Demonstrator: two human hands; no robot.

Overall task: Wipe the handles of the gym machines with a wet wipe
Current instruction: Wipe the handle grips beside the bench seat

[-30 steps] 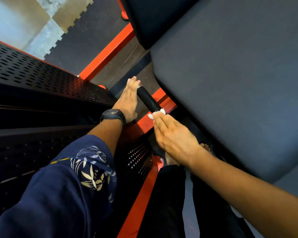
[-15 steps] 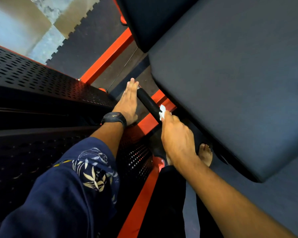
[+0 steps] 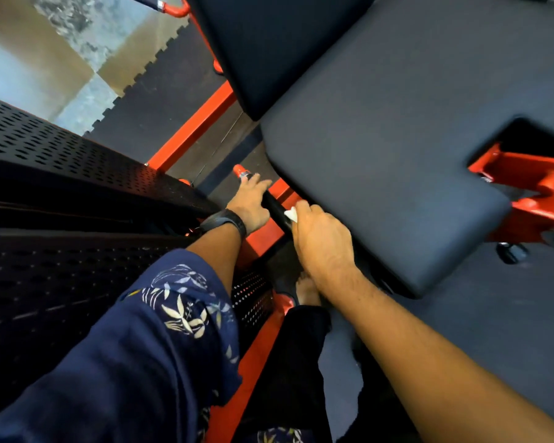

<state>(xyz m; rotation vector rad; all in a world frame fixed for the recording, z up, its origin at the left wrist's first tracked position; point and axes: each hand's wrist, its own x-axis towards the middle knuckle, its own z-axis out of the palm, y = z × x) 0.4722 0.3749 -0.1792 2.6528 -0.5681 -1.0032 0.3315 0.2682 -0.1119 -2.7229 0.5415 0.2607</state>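
Wipe [image 3: 290,214] under curled right hand [image 3: 320,247]

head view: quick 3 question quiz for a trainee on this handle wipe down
1. Which hand holds the wipe? A left, B right, C neither
2. True or false: the left hand rests on the handle near its red cap.
3. Fill in: the left wrist wears a ___.

Key
1. B, the right hand presses it on the handle.
2. True
3. watch
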